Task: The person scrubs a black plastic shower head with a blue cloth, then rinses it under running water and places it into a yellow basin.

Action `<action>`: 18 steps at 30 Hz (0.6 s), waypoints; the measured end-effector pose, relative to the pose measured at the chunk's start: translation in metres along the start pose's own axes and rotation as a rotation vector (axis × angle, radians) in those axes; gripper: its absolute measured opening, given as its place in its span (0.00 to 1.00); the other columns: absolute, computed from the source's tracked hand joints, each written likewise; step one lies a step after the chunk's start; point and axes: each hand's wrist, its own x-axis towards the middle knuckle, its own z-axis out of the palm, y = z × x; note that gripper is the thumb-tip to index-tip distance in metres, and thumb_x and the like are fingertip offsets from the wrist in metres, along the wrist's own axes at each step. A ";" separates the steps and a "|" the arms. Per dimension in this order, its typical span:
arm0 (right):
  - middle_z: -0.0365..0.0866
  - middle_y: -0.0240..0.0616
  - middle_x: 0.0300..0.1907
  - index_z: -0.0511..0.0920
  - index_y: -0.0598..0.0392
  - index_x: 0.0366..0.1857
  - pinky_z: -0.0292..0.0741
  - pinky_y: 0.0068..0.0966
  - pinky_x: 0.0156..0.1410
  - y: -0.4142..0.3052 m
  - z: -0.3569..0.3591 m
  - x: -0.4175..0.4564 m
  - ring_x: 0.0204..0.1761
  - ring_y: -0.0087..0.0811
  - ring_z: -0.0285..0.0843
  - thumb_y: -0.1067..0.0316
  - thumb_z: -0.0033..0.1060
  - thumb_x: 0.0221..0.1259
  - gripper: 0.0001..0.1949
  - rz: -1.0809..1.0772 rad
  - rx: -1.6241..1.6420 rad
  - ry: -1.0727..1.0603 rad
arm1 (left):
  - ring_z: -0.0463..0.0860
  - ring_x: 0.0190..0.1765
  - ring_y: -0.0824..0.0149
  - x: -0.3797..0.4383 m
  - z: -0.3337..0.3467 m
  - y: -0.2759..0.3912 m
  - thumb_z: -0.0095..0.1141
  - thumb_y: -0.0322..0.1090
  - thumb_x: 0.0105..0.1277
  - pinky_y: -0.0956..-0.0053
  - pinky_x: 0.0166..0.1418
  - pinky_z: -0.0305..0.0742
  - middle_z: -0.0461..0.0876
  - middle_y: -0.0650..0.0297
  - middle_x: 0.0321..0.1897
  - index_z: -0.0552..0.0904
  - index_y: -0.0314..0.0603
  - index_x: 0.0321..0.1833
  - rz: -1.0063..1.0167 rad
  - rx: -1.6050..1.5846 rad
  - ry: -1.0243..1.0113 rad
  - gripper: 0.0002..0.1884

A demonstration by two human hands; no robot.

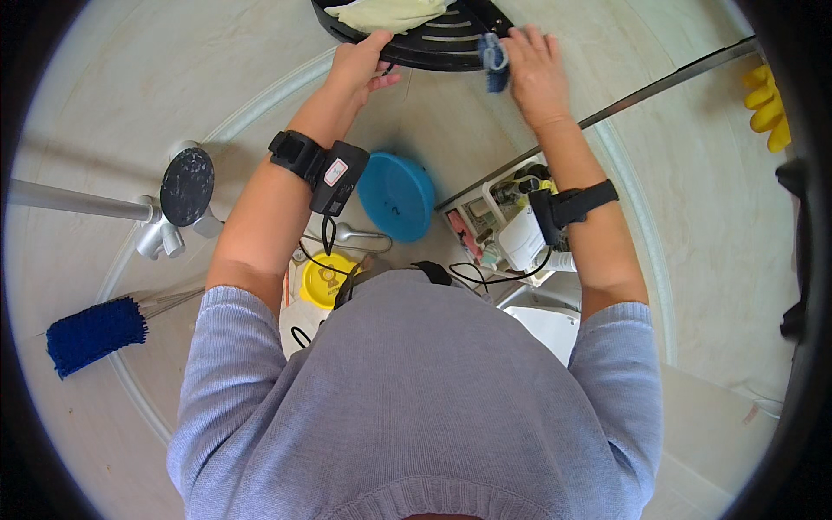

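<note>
A black slotted corner shelf [448, 57] is fixed to the wall at the top of the view, partly cut off by the picture's edge. On it lies a pale yellow-green cloth or bag [390, 14]. My left hand [361, 65] grips the shelf's front rim at the left, thumb on top and fingers below, beside a small black loop. At the shelf's right end, my right hand [536, 78] is slightly blurred, its fingers pointing up. A folded blue cloth [495, 64] with a light edge is between its thumb side and the rim; the thumb is hidden.
Below are a blue basin [396, 198], a yellow lid [327, 279] and a white rack of bottles [500, 214]. A shower fitting [159, 231] and a blue chenille duster [97, 335] are on the left wall. A metal-edged panel [669, 78] crosses at right, near yellow rubber gloves [767, 107].
</note>
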 end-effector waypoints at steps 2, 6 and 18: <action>0.77 0.41 0.57 0.76 0.53 0.52 0.57 0.42 0.73 0.004 -0.004 -0.001 0.65 0.43 0.67 0.73 0.52 0.54 0.18 0.012 -0.046 0.007 | 0.79 0.37 0.67 0.001 -0.002 0.000 0.61 0.42 0.63 0.63 0.42 0.84 0.79 0.61 0.36 0.78 0.35 0.45 0.002 -0.007 -0.022 0.17; 0.76 0.45 0.57 0.75 0.57 0.55 0.63 0.39 0.70 0.000 -0.019 -0.020 0.63 0.47 0.68 0.74 0.53 0.54 0.21 0.102 -0.024 -0.015 | 0.78 0.41 0.65 -0.009 -0.005 0.001 0.64 0.48 0.61 0.62 0.47 0.83 0.79 0.60 0.38 0.78 0.36 0.47 -0.015 -0.024 -0.081 0.22; 0.85 0.34 0.39 0.79 0.57 0.43 0.81 0.25 0.43 -0.080 -0.053 -0.175 0.37 0.26 0.84 0.66 0.56 0.68 0.08 1.764 1.807 0.048 | 0.74 0.58 0.60 -0.056 -0.012 -0.073 0.62 0.50 0.63 0.62 0.58 0.75 0.74 0.56 0.56 0.72 0.34 0.60 -0.038 -0.016 -0.079 0.31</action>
